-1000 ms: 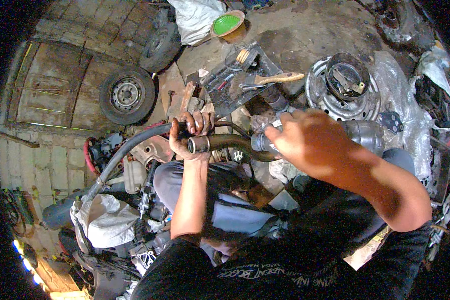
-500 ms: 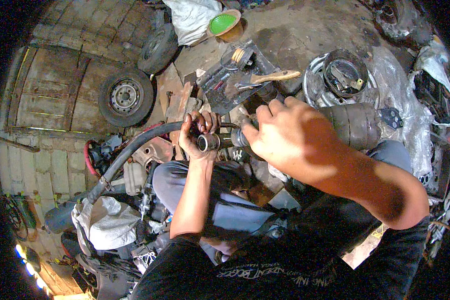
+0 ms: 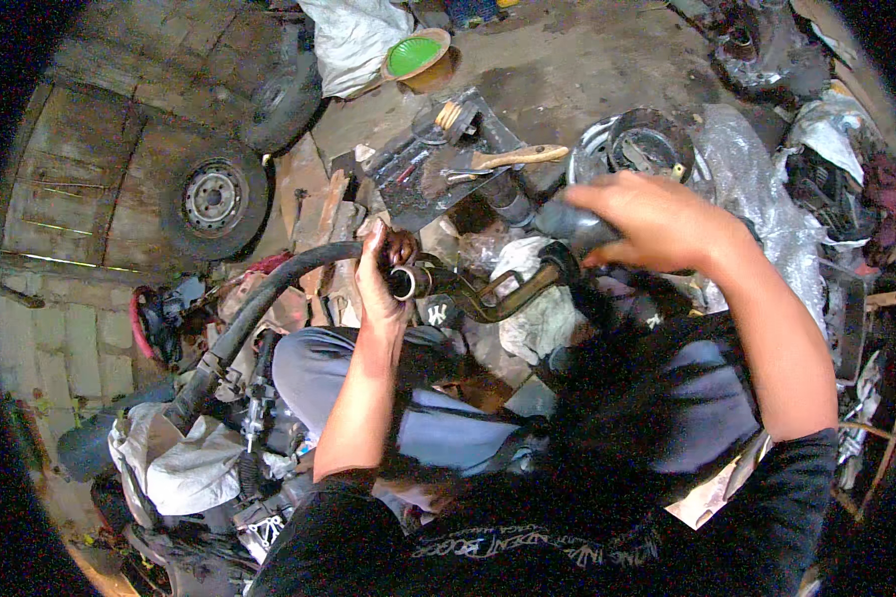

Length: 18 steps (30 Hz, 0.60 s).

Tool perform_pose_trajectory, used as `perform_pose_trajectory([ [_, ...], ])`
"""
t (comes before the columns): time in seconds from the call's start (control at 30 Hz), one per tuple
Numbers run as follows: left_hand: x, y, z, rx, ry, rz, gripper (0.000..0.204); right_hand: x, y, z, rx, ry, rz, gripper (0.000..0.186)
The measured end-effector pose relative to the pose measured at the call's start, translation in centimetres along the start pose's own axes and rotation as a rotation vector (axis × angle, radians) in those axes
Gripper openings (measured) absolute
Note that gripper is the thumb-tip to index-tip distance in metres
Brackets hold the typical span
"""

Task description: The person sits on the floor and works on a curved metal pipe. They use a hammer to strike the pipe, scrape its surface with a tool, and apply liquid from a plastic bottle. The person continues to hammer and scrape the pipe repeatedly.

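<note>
My left hand point(image 3: 383, 269) is closed, its darkened fingers curled beside the ring-ended metal part point(image 3: 408, 283). A black tube point(image 3: 284, 279) runs up from the lower left and meets that hand. From the ring, a curved metal arm point(image 3: 486, 310) reaches right to a dark round collar point(image 3: 560, 263). My right hand point(image 3: 652, 221) grips a dark grey rounded part point(image 3: 572, 221) just above the collar; motion smears its fingertips. A pale crumpled cloth point(image 3: 533, 323) lies below the curved arm.
Beyond my hands are a dark tray point(image 3: 418, 194), a wooden-handled brush point(image 3: 518, 156) and a metal wheel rim point(image 3: 597, 149) with parts in it. A tyre point(image 3: 217, 199) leans at the left, and a green-lined bowl point(image 3: 415, 58) stands farther off. Clear plastic sheeting point(image 3: 742, 199) is at the right.
The long grey cylinder that stretched right from my right hand no longer shows that way. The right hand has shifted right, uncovering the curved arm and collar. My left hand keeps its grip.
</note>
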<state>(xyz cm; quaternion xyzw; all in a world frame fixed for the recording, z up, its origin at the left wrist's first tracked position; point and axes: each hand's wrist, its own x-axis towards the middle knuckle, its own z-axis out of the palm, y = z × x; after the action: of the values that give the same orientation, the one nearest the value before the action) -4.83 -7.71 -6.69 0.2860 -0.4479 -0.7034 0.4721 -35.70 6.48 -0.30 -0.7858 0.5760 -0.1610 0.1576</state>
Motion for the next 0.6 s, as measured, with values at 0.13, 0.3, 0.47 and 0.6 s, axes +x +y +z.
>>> perform_pose_trajectory([
  [0.13,-0.2,-0.8,-0.2,-0.008,0.008,-0.001,0.031,-2.5,3.6,1.3,0.001,0.102,0.096,0.066],
  [0.3,-0.2,-0.3,1.2,0.030,0.286,-0.058,0.040,-3.3,4.9,4.1,0.183,0.247,0.271,0.055],
  [0.47,0.2,0.8,2.0,0.183,0.432,0.067,0.038,-3.8,5.9,10.8,0.253,0.253,0.555,0.069],
  [0.6,0.6,0.7,1.5,0.538,0.579,0.435,0.037,-3.9,6.5,14.2,0.281,0.200,0.677,0.076],
])
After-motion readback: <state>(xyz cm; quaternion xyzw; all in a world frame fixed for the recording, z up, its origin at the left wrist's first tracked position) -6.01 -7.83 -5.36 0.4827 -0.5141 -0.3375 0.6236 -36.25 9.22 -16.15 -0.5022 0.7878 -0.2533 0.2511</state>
